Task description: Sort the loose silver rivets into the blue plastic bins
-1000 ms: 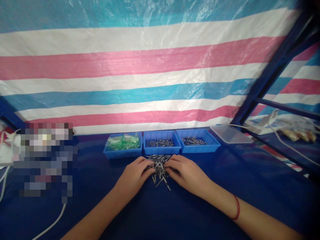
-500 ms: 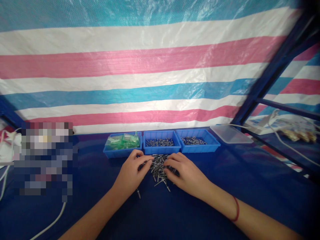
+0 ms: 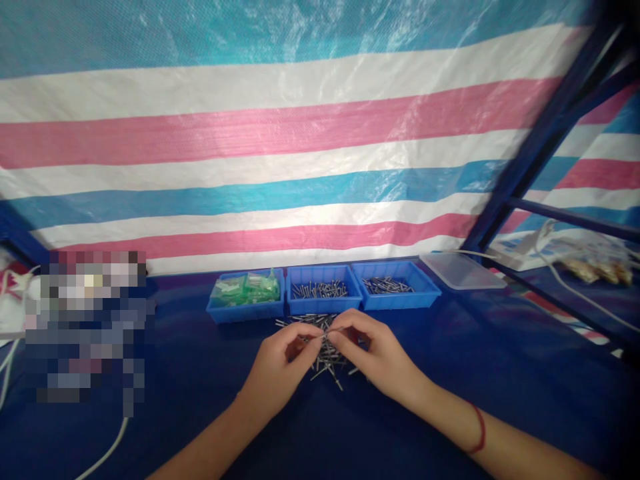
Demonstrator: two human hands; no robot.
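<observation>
A loose pile of small metal pins (image 3: 320,347) lies on the dark blue table cloth (image 3: 200,373), just in front of three blue trays. My left hand (image 3: 283,367) and my right hand (image 3: 373,353) hover over the pile with fingertips pinched together. Between them they hold one thin pin (image 3: 331,331), raised slightly above the heap. The left tray (image 3: 245,293) holds green plastic parts. The middle tray (image 3: 323,290) and the right tray (image 3: 395,285) each contain metal pins.
A clear plastic lid or box (image 3: 463,270) sits right of the trays. A dark blue metal frame (image 3: 525,167) slants up on the right. White cables (image 3: 107,447) run at the left edge. A striped tarp (image 3: 280,133) hangs behind.
Both hands have lifted off the pile, where they were pressing it together, and drawn slightly toward me. Their fingertips now pinch a single pin between them.
</observation>
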